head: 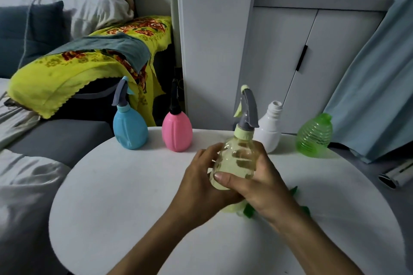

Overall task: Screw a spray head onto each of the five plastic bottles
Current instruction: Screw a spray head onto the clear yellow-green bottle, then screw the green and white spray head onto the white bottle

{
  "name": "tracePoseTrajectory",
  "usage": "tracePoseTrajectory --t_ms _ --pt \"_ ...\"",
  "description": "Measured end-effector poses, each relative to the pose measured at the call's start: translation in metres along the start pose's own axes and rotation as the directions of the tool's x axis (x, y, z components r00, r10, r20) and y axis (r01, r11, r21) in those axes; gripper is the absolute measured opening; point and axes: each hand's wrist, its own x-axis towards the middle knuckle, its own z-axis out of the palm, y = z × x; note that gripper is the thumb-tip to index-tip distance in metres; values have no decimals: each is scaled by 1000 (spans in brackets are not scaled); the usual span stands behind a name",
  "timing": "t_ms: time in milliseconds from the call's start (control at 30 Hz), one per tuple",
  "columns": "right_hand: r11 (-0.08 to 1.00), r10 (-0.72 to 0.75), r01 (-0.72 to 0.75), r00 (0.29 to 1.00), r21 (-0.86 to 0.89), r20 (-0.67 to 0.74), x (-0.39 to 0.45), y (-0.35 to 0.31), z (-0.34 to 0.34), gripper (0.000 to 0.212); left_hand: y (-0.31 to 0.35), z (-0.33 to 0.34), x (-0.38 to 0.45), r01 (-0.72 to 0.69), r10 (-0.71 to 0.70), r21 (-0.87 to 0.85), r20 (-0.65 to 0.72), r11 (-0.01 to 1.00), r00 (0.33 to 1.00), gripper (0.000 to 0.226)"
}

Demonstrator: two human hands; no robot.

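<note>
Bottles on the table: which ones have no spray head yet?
The white bottle, its threaded neck open, and the ribbed green bottle at the far right. The blue, pink and clear yellowish ones have heads.

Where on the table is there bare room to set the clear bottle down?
Bare: the table's left-front, before the blue bottle and pink bottle. Crowded: the back row, and green parts under the right hand.

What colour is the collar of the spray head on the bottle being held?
Pale yellow-green collar, under a grey trigger; head view.
</note>
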Motion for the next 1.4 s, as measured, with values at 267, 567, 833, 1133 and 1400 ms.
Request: tracePoseTrajectory --t_ms 267,567,833,1133,1400 --pt "999 -40 47 967 24 -253 16 -4 -7 76 -6 -29 14 195 -190 -5 206 981 960 96" --pt "955 -123 13 928 -298 -352 115 9 20 72 -5 -50 16 162 -159 310 -34 937 987 68" --pt "949 -13 -72 963 -308 -268 133 67 32 80 -3 -46 16 75 -67 386 -36 920 997 67" --pt "953 -3 -75 966 -294 -257 134 77 35 79 -3 -41 15 40 -32 414 -25 909 999 64" --pt "934 76 -141 976 -329 -203 89 77 7 61 4 -32 17 -6 17 341 -30 940 999 58"
